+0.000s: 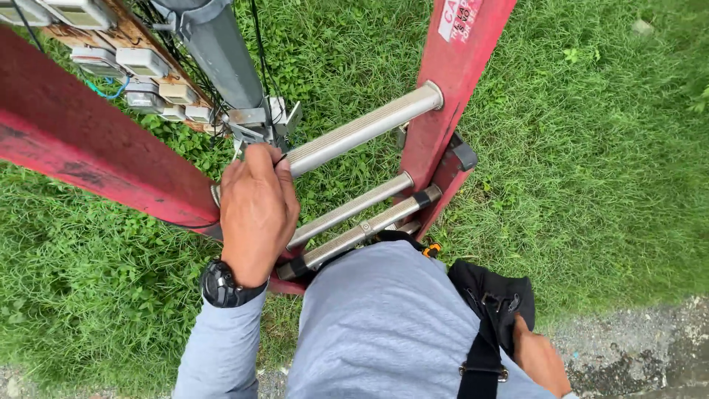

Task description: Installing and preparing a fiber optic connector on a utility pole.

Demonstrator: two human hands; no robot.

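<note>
The left hand [257,210] was closed over the top rung [362,129] of a red ladder [443,133], fingers curled round the ribbed metal bar at its left end, just beside the left rail. A black wristwatch [224,287] sat on that wrist, above a grey sleeve [220,347]. The right hand [540,360] lay low at the near right, its fingers tucked into the mouth of a black pouch [496,299] that hung from a strap at the person's hip; whether it held anything inside could not be told.

The ladder stood on grass [605,170], seen from above, with two more rungs showing below the gripped one and nearer the body. Just beyond the left hand a grey pole [218,52] rose, with metal brackets and dark cables clamped at its side. To the far left a wooden board [125,37] carried several pale grey boxes. A strip of gravel ran along the near right edge.
</note>
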